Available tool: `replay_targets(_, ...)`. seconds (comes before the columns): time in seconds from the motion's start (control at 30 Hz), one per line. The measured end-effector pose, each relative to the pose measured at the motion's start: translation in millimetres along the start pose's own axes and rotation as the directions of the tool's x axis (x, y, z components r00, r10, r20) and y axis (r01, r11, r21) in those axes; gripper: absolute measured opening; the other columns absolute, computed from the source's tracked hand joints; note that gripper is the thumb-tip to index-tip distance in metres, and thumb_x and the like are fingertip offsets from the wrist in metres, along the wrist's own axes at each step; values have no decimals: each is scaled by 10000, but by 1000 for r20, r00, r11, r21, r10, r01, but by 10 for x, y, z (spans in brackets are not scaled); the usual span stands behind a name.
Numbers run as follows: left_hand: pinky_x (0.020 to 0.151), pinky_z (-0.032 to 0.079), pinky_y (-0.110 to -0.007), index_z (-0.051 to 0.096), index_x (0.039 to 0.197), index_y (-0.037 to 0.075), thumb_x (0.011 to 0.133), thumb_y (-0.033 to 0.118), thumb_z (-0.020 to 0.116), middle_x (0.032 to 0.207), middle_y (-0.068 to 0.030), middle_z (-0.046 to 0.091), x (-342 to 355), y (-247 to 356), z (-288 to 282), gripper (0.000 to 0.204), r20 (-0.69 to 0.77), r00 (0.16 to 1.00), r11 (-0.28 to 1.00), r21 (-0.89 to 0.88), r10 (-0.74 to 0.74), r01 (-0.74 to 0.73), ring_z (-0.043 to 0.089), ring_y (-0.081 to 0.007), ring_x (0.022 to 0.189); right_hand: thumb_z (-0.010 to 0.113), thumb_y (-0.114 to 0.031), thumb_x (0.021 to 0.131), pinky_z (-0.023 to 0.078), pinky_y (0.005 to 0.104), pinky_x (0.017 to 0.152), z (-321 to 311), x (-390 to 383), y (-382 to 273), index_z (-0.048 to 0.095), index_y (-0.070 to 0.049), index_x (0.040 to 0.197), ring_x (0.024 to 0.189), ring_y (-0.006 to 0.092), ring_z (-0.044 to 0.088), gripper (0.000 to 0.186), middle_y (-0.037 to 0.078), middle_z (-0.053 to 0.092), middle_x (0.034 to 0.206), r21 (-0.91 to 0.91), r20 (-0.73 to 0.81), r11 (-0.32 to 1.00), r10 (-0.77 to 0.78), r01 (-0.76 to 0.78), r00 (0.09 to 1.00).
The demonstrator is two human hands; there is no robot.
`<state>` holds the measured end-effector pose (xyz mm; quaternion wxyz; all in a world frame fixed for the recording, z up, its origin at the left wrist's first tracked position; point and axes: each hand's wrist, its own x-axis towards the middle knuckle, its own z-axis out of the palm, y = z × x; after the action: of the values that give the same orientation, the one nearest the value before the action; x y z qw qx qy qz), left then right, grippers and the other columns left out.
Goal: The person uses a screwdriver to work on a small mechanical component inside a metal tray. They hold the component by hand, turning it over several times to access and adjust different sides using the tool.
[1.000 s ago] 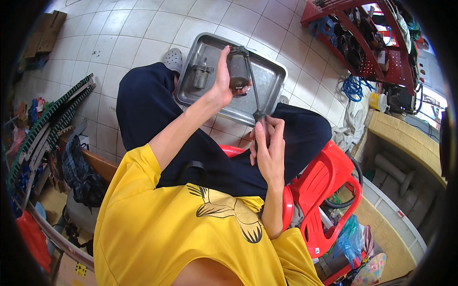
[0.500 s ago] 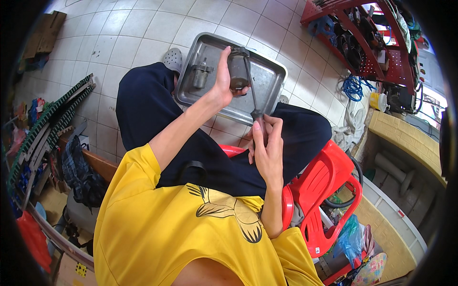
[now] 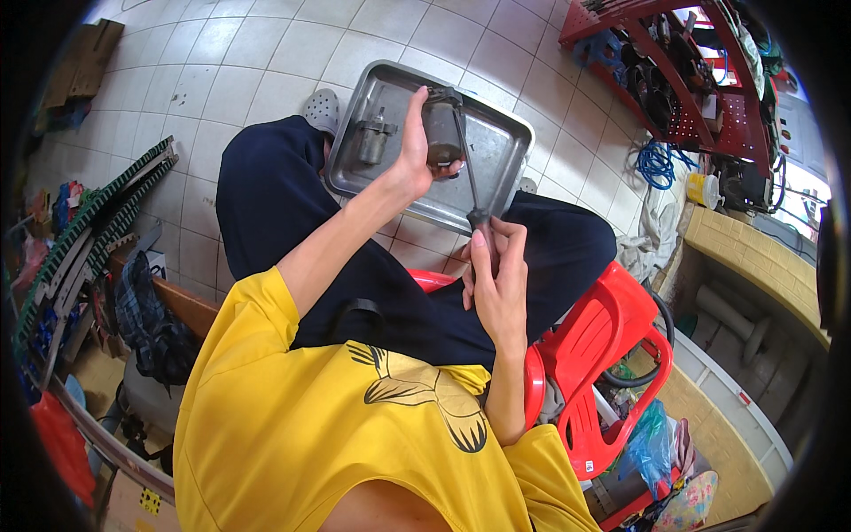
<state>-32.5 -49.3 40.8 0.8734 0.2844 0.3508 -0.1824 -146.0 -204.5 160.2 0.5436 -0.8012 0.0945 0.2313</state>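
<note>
My left hand (image 3: 420, 158) is wrapped round a dark metal cylinder (image 3: 441, 135), like a small motor body, and holds it above the tray. A dark bracket or cap sits at its far end. My right hand (image 3: 498, 277) grips the dark handle of a long screwdriver (image 3: 472, 177). Its shank runs up along the right side of the cylinder, with the tip near the far end; whether it sits in a screw I cannot make out. In the metal tray (image 3: 390, 71), left of my left hand, a smaller grey metal part (image 3: 373, 140) stands with a thin shaft pointing up.
The tray lies on white floor tiles (image 3: 292, 44) between my legs. A red plastic chair (image 3: 585, 372) is at my right. A red tool rack (image 3: 656, 89) and a coiled blue hose (image 3: 658, 165) stand at the far right. Green-edged racks and a dark bag (image 3: 151, 319) are on the left.
My right hand and the screwdriver handle have shifted very slightly. The cylinder, my left hand and the tray stay in place.
</note>
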Motion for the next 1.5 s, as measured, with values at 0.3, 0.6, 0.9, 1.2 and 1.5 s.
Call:
replay_targets(0.3, 403, 444, -310, 605, 922, 125, 900, 818, 434, 694, -67, 626, 30, -32, -30, 714, 24, 1000, 1000, 14, -1, 1, 629, -198, 552, 528, -189, 1093, 409, 296, 419, -23, 28, 23, 416, 30, 1261, 466, 126, 536, 298, 104, 619, 829, 25, -11, 999, -24, 25, 1000)
replay_targets(0.6, 398, 444, -303, 606, 911, 131, 906, 818, 424, 682, -60, 633, 18, -34, -20, 710, 20, 1000, 999, 31, -7, 7, 629, -186, 543, 523, -156, 1102, 401, 242, 404, -2, 30, 5, 417, 53, 1278, 522, 63, 492, 293, 82, 599, 872, 21, -13, 1000, -7, 8, 1000)
replay_targets(0.9, 376, 405, -301, 610, 902, 130, 908, 838, 394, 654, -54, 623, -17, -54, 22, 741, -2, 991, 989, 70, 132, -132, 595, -187, 471, 668, -112, 1007, 540, 440, 731, 53, 137, 56, 569, 43, 1163, 802, 336, 706, 241, 196, 642, 854, -465, -169, 853, -347, 235, 923)
replay_targets(1.2, 379, 358, -313, 606, 834, 132, 905, 826, 339, 644, -40, 602, 47, -73, 0, 746, -112, 993, 996, -69, 42, -50, 552, -198, 452, 755, -65, 929, 553, 369, 802, 102, 223, -95, 633, 14, 1141, 1015, 307, 656, 257, 159, 596, 1108, -276, -189, 878, -448, 391, 874)
replay_targets(1.5, 500, 410, -360, 612, 915, 80, 874, 854, 365, 785, -169, 639, 244, -200, -246, 813, -39, 987, 964, -224, -153, 141, 575, -245, 623, 836, -69, 845, 582, 325, 697, 128, 381, -191, 621, -17, 1017, 728, 251, 642, 280, 93, 610, 935, -320, -266, 724, -688, 611, 675)
